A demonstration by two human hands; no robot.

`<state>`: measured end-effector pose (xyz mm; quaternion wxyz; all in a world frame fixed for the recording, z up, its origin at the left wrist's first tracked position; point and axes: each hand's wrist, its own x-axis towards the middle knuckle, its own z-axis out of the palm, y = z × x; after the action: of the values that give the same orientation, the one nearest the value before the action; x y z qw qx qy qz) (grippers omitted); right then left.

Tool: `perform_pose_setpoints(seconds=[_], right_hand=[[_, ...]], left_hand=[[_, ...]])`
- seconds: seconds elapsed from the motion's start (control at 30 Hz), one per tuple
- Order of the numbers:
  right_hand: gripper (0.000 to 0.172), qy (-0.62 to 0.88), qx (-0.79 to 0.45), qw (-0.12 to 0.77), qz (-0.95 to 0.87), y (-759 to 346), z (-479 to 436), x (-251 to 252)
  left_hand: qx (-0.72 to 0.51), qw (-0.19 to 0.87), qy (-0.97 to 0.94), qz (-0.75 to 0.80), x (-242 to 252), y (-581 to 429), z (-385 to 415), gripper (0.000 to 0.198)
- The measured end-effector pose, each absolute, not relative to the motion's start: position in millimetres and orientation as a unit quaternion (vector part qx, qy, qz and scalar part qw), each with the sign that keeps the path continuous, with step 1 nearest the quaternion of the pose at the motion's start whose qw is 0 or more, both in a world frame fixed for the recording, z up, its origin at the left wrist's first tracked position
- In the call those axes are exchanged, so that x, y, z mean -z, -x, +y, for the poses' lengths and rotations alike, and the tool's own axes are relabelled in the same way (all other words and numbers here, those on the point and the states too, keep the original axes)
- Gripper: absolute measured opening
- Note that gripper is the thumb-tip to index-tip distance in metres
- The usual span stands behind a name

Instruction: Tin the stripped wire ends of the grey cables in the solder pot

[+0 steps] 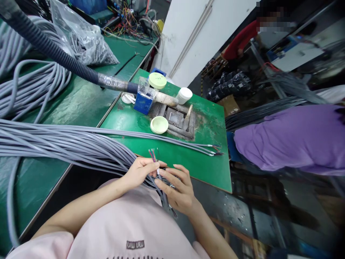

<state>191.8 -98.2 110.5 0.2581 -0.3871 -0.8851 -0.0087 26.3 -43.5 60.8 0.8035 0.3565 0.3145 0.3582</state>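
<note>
While both grips are closed on one grey cable (158,172), my left hand (138,173) pinches it just below its stripped end, where the coloured wires (153,154) fan upward. My right hand (176,190) curls around the sheath nearer my body. Left of the grips, a bundle of grey cables (67,144) crosses the green worktop (205,169). Beyond the grips lie a pale green lid (159,125) and a blue box (143,102).

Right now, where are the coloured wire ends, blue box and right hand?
coloured wire ends (153,154): head view, bare tips.
blue box (142,103): head view, front face.
right hand (178,190): head view, back.
</note>
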Motion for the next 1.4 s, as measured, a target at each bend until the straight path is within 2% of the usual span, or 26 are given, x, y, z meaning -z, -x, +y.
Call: perform_pose_setpoints(seconds=[0.5, 0.63, 0.73, 0.8, 0.9, 1.03, 1.4], right_hand=[[0.033, 0.399, 0.009, 0.260, -0.879, -190.6, -99.7, -109.2], [0.035, 0.393, -0.023, 0.270, -0.879, -191.8, -99.6, -104.5], [0.038, 0.408, -0.090, 0.311, -0.854, -192.7, -102.5, -100.5], [0.031, 0.473, -0.141, 0.333, -0.803, -191.7, -105.2, -99.5], [0.013, 0.565, -0.221, 0.306, -0.733, -187.4, -107.8, -100.9], [0.027, 0.582, -0.270, 0.292, -0.709, -180.0, -109.6, -102.3], [0.029, 0.603, -0.262, 0.332, -0.677, -171.3, -120.9, -91.8]], left_hand=[[-0.358, 0.801, -0.356, 0.323, -63.0, -29.3, -42.5, 0.041], [-0.359, 0.793, -0.365, 0.331, -63.5, -29.7, -41.0, 0.041], [-0.375, 0.776, -0.383, 0.332, -64.5, -29.7, -41.1, 0.044], [-0.382, 0.766, -0.402, 0.326, -65.6, -29.9, -41.9, 0.045], [-0.373, 0.759, -0.437, 0.307, -67.9, -30.6, -43.4, 0.043], [-0.370, 0.750, -0.454, 0.307, -71.0, -30.9, -43.4, 0.042], [-0.358, 0.779, -0.404, 0.319, -72.1, -29.1, -41.4, 0.045]])
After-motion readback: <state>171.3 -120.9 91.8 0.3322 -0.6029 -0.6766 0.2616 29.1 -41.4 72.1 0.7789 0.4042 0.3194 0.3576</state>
